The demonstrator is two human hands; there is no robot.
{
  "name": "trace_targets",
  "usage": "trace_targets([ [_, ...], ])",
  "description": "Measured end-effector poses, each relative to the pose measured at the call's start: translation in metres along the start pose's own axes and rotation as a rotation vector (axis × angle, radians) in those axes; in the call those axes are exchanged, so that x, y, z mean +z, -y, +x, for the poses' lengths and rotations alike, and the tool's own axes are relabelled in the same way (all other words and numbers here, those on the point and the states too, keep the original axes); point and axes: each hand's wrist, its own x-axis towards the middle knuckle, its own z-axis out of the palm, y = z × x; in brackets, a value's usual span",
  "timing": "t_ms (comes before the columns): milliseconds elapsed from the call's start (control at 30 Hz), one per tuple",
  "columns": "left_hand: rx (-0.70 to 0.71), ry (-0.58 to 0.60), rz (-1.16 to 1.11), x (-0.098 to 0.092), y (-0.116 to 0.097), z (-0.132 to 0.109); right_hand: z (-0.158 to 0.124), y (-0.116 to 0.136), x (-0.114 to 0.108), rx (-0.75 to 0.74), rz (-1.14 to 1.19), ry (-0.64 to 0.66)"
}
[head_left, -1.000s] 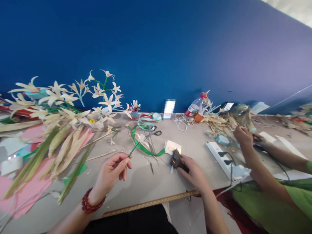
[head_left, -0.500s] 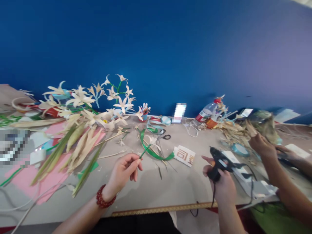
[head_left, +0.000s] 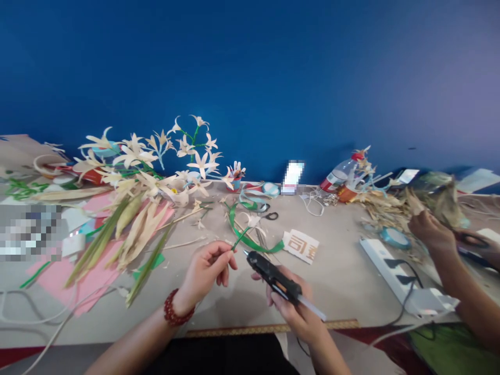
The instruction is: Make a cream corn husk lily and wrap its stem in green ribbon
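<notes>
A thin green stem [head_left: 239, 239] is pinched between the thumb and fingers of my left hand [head_left: 213, 264], which has a red bead bracelet [head_left: 176, 308] at the wrist. My right hand [head_left: 291, 304] grips a black glue gun [head_left: 273, 273], its tip pointing left at the stem, close to my left fingertips. A clear glue stick [head_left: 312, 307] sticks out of the gun's back end. Behind the hands lie a curl of green ribbon [head_left: 255, 245], scissors [head_left: 271, 215] and a white card with brown characters [head_left: 302, 246].
Pale husk flowers [head_left: 201, 164] stand at the back left, with husks [head_left: 138, 232] and pink paper [head_left: 91, 284] before them. A white power strip [head_left: 390, 271], blue tape roll [head_left: 395, 237] and bottle [head_left: 338, 174] are on the right. Another person's hands [head_left: 432, 234] hold husk and scissors at far right.
My right hand has brought the glue gun left from beside the power strip, turning its tip toward the stem. My left hand still holds the stem. The view has shifted slightly.
</notes>
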Motion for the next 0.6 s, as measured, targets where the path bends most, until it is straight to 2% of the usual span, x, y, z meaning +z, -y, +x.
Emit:
trace_targets([
  [100, 0.002, 0.014, -0.007, 0.0, 0.0, -0.001, 0.008, 0.004, 0.003, -0.062, -0.084, 0.077],
  [600, -0.007, 0.028, -0.035, 0.0, -0.002, -0.003, 0.015, 0.005, 0.01, -0.129, -0.225, 0.051],
])
